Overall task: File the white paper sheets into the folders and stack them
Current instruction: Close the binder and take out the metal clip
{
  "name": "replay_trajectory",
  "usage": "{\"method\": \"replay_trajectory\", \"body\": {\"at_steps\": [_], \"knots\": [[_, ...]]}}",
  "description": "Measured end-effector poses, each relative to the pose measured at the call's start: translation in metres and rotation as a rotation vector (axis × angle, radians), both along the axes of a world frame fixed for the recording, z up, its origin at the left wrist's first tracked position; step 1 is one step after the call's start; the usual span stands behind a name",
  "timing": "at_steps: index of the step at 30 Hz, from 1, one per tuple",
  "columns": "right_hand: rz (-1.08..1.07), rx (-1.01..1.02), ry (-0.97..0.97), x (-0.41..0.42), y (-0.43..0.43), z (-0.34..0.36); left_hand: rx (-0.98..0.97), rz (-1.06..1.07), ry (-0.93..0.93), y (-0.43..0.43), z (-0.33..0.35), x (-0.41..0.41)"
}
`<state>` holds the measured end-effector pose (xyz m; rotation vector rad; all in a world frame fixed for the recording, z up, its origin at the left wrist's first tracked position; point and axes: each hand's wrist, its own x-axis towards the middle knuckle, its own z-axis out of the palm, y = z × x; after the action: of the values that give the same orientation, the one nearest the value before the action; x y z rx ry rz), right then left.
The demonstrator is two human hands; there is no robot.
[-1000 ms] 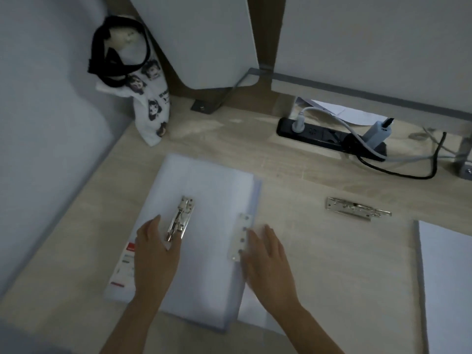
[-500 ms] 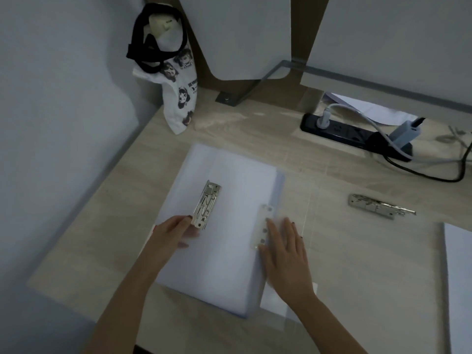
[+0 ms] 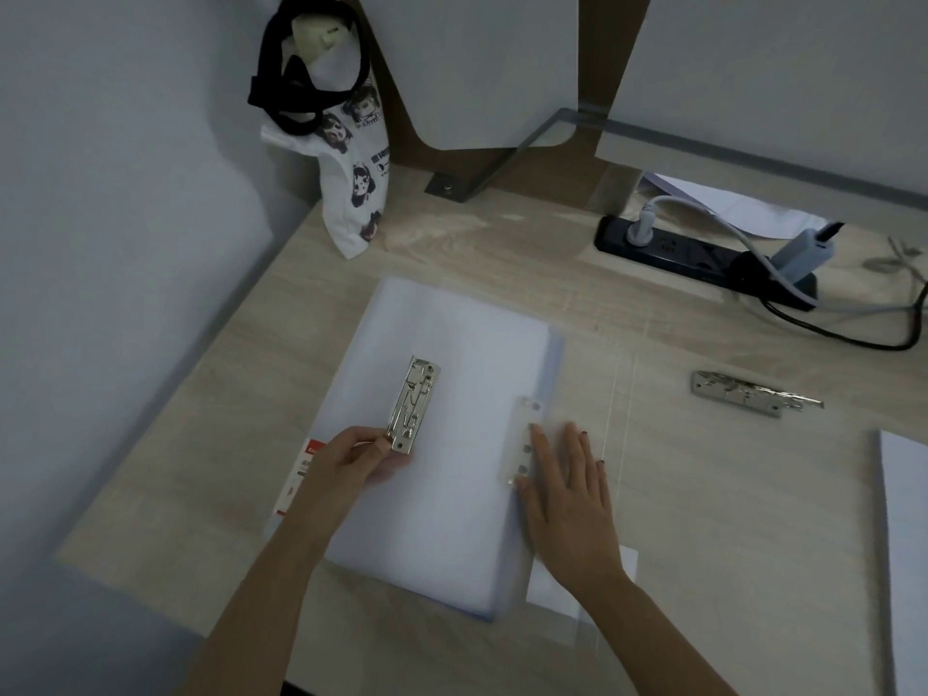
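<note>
Head cam: a stack of white paper sheets (image 3: pixel 452 484) was seen lying in an open clear folder (image 3: pixel 554 355) at centre-left of the desk (image 3: pixel 713 504). A metal lever clip (image 3: pixel 413 404) was laid on the sheets, its near end pinched by the L hand (image 3: pixel 351 457) btwn thumb & fingers. The R hand (image 3: pixel 567 499) was pressed flat, fingers straight, on the folder's R side, just beside a white punched strip (image 3: pixel 525 439). A 2nd metal clip (image 3: pixel 753 394) & another paper stack (image 3: pixel 904 545) were noted further R; a power strip (image 3: pixel 703 258) & printed tote bag (image 3: pixel 351 158) were set at the back.
</note>
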<state>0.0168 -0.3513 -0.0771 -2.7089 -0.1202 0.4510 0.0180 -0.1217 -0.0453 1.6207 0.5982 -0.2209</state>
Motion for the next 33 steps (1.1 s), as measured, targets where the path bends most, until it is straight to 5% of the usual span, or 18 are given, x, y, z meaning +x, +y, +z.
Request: {"method": "replay_trajectory", "body": {"at_steps": [9, 21, 33], "knots": [[-0.001, -0.007, 0.028, 0.004, -0.002, 0.002, -0.224, -0.160, 0.205, 0.000, 0.011, 0.032], [0.013, -0.018, 0.036, 0.002, -0.004, 0.000, 0.361, -0.099, 0.147, -0.025, 0.018, 0.098], [0.004, 0.080, 0.043, 0.004, -0.008, 0.006, 0.498, -0.123, 0.097, -0.030, 0.015, 0.095]]}}
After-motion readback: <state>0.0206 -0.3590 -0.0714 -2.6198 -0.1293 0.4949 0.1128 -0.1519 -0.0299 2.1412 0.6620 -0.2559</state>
